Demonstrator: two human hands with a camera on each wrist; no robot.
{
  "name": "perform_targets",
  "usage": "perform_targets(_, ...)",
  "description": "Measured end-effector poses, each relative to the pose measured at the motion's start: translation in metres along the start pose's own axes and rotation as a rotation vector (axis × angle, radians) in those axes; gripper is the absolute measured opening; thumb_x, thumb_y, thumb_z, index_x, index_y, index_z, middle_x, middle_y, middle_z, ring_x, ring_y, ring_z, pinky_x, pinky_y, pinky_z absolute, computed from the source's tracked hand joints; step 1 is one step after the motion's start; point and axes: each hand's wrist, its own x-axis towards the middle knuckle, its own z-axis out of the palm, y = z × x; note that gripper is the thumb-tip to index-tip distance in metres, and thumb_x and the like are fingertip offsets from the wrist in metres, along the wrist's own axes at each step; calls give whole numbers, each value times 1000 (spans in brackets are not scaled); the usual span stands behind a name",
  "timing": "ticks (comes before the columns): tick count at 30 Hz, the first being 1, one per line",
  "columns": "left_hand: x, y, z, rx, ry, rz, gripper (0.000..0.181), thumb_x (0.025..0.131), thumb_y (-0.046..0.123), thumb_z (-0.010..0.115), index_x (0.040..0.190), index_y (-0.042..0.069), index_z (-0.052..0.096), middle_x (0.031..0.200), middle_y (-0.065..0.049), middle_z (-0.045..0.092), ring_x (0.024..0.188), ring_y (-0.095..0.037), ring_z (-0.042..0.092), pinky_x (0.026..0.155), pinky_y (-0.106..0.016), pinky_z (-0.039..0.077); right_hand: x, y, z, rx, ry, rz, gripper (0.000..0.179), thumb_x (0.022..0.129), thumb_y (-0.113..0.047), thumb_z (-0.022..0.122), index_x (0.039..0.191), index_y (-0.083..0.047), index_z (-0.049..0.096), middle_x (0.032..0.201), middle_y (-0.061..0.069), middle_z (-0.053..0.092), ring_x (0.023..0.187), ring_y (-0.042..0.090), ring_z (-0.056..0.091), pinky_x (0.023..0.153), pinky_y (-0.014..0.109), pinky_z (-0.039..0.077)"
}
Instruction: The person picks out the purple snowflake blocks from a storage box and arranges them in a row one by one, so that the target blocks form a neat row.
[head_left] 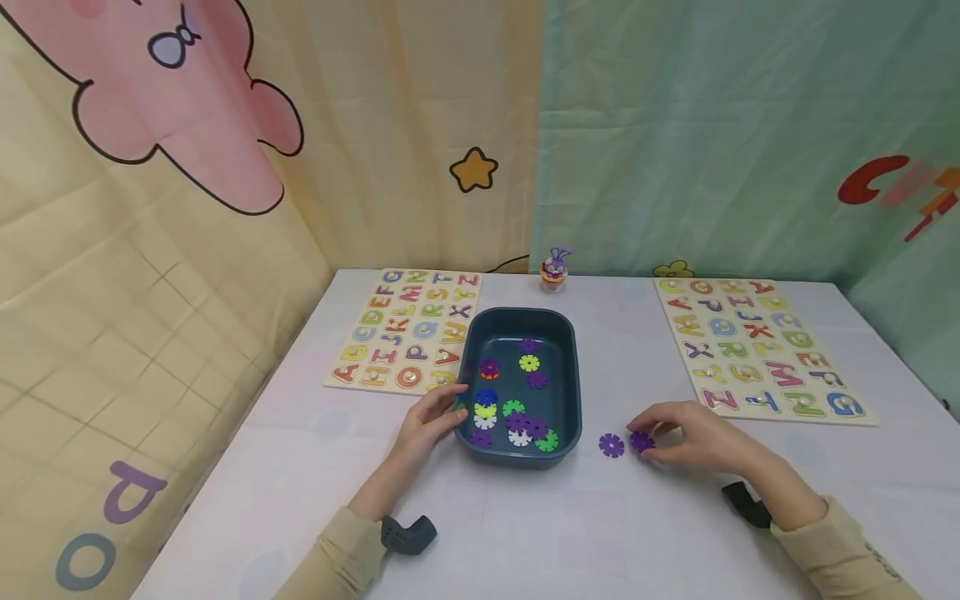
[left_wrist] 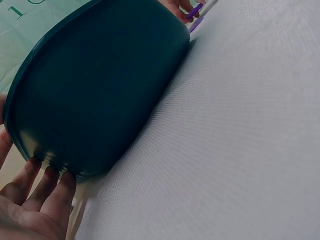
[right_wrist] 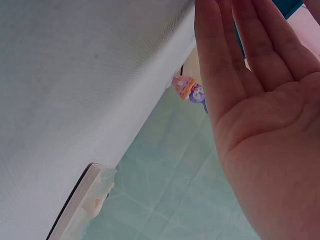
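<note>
A dark blue plastic tub (head_left: 521,459) stands on the table with several snowflake discs inside, in purple, green, yellow, white, blue and red. My left hand (head_left: 423,427) holds the tub by its left side; in the left wrist view its fingertips (left_wrist: 65,182) press against the outer wall. To the right of the tub, my right hand (head_left: 693,435) pinches a purple snowflake disc (head_left: 642,442) between thumb and fingers, low over the table. Beside it, a second purple snowflake disc (head_left: 611,446) lies flat. The right wrist view shows the palm, with the fingertips out of frame.
A wooden alphabet board (head_left: 390,333) lies on the left, partly behind the tub, and another alphabet board (head_left: 757,350) lies on the right. A small rabbit figure (head_left: 553,271) stands at the table's back edge, before a printed curtain (head_left: 420,125).
</note>
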Motion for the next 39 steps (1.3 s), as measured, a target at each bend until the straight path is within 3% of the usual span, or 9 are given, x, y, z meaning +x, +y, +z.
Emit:
perform_targets(5, -1, 0, 0, 3, 2, -8, 46, 88, 19, 65, 131, 7, 52, 149, -5, 31, 135, -24, 32, 105, -43, 35, 2, 1, 4, 24, -13, -11, 30, 82, -21, 73, 109, -11, 66, 105, -1, 67, 92, 10, 62, 78, 29, 55)
perform_targets(10, -1, 2, 0, 6, 2, -10, 46, 88, 20, 64, 131, 7, 52, 149, -5, 32, 135, -24, 33, 105, -44, 35, 1, -2, 5, -16, -2, 13, 31, 80, -16, 74, 110, -11, 66, 105, -1, 66, 92, 11, 62, 79, 30, 54)
perform_targets(16, 0, 2, 0, 2, 4, -9, 44, 88, 19, 65, 129, 9, 54, 148, -4, 33, 135, -23, 34, 105, -43, 35, 2, -5, 6, -77, 7, 37, 31, 79, -16, 74, 110, -12, 66, 104, -2, 66, 91, 11, 62, 78, 30, 54)
perform_targets(26, 0, 2, 0, -9, 3, 2, 41, 88, 18, 65, 127, 11, 56, 148, -4, 34, 134, -23, 34, 104, -40, 37, 3, -8, 5, -79, 0, 70, 31, 79, -16, 75, 109, -11, 68, 105, 0, 67, 92, 14, 63, 78, 32, 55)
perform_targets(39, -1, 1, 1, 4, 8, 4, 41, 88, 17, 64, 127, 11, 55, 147, -4, 37, 134, -24, 35, 104, -43, 37, 1, -6, 7, -105, 30, 23, 27, 78, -15, 76, 104, -12, 71, 101, -3, 67, 90, 10, 62, 77, 29, 55)
